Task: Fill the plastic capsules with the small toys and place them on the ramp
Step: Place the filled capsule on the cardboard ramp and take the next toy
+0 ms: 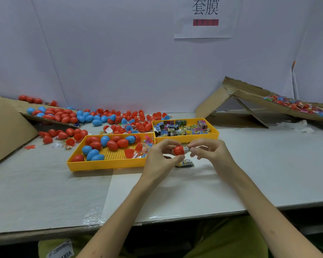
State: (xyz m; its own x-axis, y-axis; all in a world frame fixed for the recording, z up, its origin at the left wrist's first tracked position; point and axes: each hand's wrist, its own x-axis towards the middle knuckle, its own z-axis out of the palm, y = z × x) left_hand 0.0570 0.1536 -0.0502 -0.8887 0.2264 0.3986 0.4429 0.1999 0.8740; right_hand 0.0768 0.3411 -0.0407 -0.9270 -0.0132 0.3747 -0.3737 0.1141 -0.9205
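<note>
A red capsule half [179, 150] is gripped between the thumb and fingers of the left hand [162, 157], above the bench [175, 192] and just in front of two yellow trays. A small wrapped toy [186, 149] is pinched by the fingers of the right hand [207, 151] at the capsule's open mouth (how far inside cannot be told). A second packet [185, 163] lies on the bench directly below the hands. The near tray [104, 165], holding red and blue capsules, is overlapped at its right end by the left hand. The far tray [215, 134], filled with wrapped toys, lies behind the hands. The cardboard ramp [250, 95] is set well to the right, with filled capsules [296, 106] gathered on its slope. A broad stretch of bench surface lies between the hands and the ramp, and another toward the near bench edge.
</note>
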